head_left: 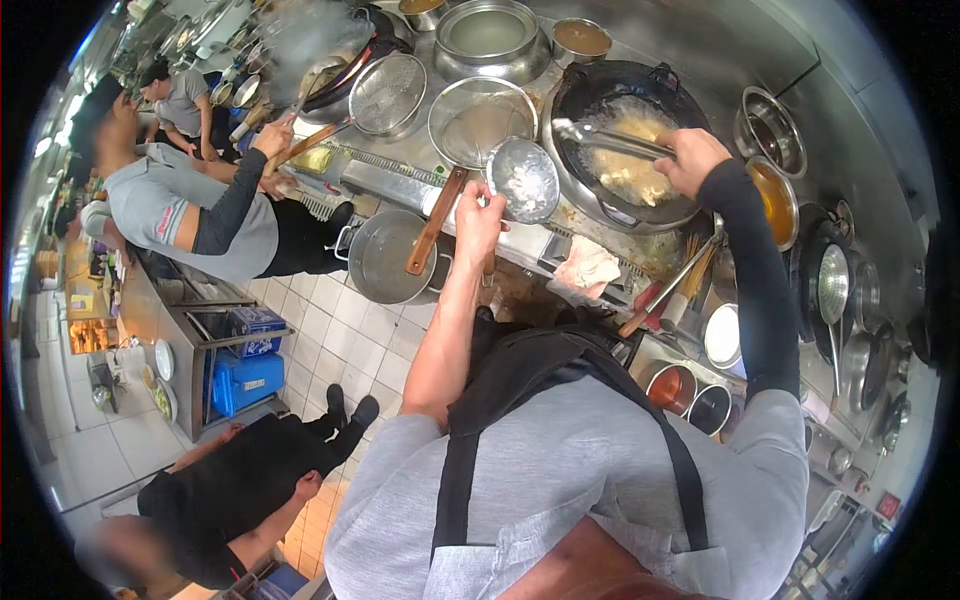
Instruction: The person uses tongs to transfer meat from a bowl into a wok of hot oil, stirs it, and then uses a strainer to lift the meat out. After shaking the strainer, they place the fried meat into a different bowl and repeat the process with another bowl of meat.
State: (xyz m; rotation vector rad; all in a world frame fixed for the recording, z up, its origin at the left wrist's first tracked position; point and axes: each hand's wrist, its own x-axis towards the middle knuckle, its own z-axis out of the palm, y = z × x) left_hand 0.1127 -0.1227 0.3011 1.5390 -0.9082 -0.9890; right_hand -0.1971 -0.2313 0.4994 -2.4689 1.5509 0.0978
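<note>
My left hand (480, 222) pinches the rim of a small metal bowl (540, 205), tilted to show white, batter-like smears inside. My right hand (695, 162) is closed round metal tongs (625, 140), whose far ends reach over a large black wok (690, 110). Pale battered pieces (640, 175) lie in bubbling oil in the wok. Just beyond the bowl rests a wire strainer (483, 115), its wooden handle (436, 222) pointing toward me, close to my left hand.
A crumpled cloth (587, 267) lies on the counter's front edge. Left of me a large pot (390, 258) stands low. One person (205, 205) works at a smoking wok; another person (240, 490) stands behind. Metal bowls (775, 200) and sauce containers (670, 388) line my right.
</note>
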